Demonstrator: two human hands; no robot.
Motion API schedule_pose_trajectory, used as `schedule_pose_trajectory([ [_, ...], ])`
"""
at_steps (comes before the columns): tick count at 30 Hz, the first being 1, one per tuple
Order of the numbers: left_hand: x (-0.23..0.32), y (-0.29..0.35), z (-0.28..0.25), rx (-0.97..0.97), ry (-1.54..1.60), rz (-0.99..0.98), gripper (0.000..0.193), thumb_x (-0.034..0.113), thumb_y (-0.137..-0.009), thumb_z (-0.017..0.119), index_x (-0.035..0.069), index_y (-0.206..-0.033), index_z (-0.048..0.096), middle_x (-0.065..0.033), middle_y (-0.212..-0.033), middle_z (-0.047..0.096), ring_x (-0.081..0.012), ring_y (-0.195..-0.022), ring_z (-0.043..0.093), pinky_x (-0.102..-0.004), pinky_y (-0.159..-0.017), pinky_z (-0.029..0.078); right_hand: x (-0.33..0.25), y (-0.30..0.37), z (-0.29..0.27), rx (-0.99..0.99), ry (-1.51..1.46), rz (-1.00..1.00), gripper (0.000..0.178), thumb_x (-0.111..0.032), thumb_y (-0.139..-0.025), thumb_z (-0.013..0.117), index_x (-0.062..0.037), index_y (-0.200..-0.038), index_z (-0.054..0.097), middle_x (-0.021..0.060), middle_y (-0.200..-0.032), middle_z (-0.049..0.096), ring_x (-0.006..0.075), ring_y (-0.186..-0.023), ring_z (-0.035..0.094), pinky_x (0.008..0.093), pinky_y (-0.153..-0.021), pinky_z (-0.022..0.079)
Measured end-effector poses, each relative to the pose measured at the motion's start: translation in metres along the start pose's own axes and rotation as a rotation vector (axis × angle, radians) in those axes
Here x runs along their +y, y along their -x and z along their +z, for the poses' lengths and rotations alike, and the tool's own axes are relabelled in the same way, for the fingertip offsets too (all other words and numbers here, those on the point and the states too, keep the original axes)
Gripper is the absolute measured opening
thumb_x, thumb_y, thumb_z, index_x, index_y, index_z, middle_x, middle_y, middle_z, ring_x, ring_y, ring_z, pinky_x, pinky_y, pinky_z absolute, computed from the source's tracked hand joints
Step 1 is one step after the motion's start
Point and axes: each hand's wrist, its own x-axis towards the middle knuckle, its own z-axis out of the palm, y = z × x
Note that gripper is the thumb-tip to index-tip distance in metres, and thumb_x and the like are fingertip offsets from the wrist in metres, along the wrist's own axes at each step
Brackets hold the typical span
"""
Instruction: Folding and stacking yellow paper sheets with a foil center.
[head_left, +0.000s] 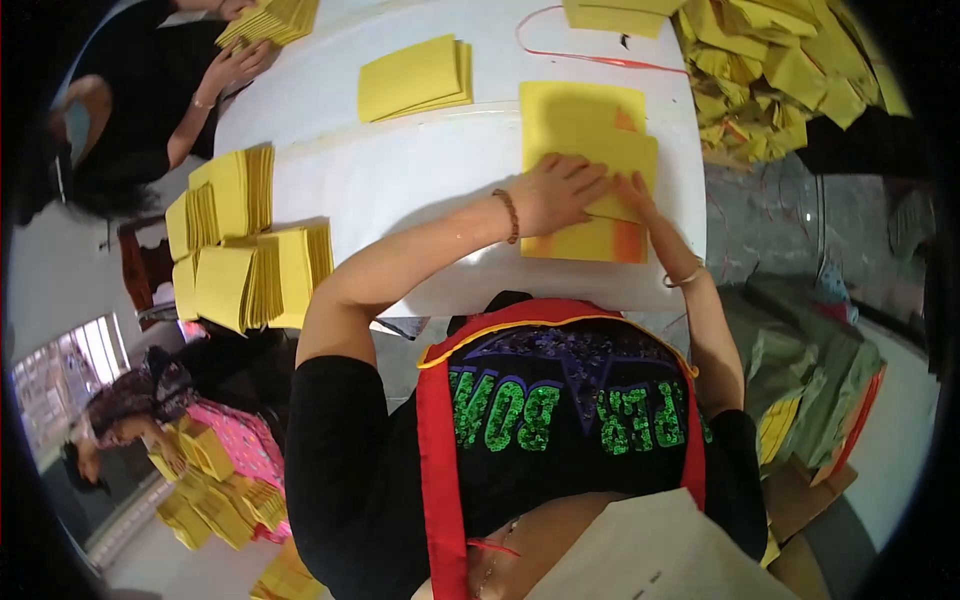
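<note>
Yellow paper lies on the white table in front of me, with a smaller folded yellow piece on top of it. Orange patches show at its upper right and lower right. My left hand, a beaded bracelet at its wrist, rests flat on the folded piece with the fingers stretched out. At the right edge of that piece is my right hand, a bangle on its wrist. Its fingers point up and to the left, lying against the paper close to my left fingertips.
The white table carries a folded yellow stack, bundles at the left and a red cord at the back. A yellow heap lies at the far right. Two people work at the left, handling yellow paper.
</note>
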Motion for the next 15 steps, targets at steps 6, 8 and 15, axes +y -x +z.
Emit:
schedule_pose_trajectory([
  [6, 0.03, -0.021, -0.003, -0.036, -0.284, -0.136, 0.04, 0.018, -0.073, 0.055, 0.006, -0.111, 0.051, -0.0101, -0.106, 0.055, -0.0256, -0.092, 0.052, -0.0378, -0.073, 0.044, -0.006, 0.001, -0.023, 0.422, -0.507, -0.188, 0.044, -0.033, -0.091, 0.042, -0.0057, -0.126, 0.038, 0.0109, -0.122, 0.047, 0.0225, -0.115, 0.044, 0.0353, -0.095, 0.034],
  [8, 0.018, -0.021, -0.009, -0.078, -0.242, -0.154, 0.037, 0.015, -0.072, 0.056, 0.007, -0.108, 0.052, -0.0091, -0.101, 0.057, -0.0254, -0.088, 0.053, -0.0375, -0.071, 0.045, -0.003, 0.001, -0.021, 0.479, -0.398, -0.152, 0.042, -0.031, -0.09, 0.043, -0.0055, -0.123, 0.041, 0.0104, -0.119, 0.049, 0.0218, -0.113, 0.046, 0.0346, -0.092, 0.036],
  [15, -0.089, 0.043, -0.108, 0.611, -0.216, -0.248, 0.048, -0.007, -0.063, 0.047, 0.008, -0.107, 0.057, -0.0089, -0.101, 0.061, -0.0292, -0.086, 0.057, -0.0376, -0.071, 0.046, 0.021, 0.022, -0.022, 0.629, -0.35, -0.036, 0.039, -0.031, -0.089, 0.047, -0.0051, -0.119, 0.045, 0.0076, -0.107, 0.056, 0.0207, -0.101, 0.054, 0.0319, -0.082, 0.042],
])
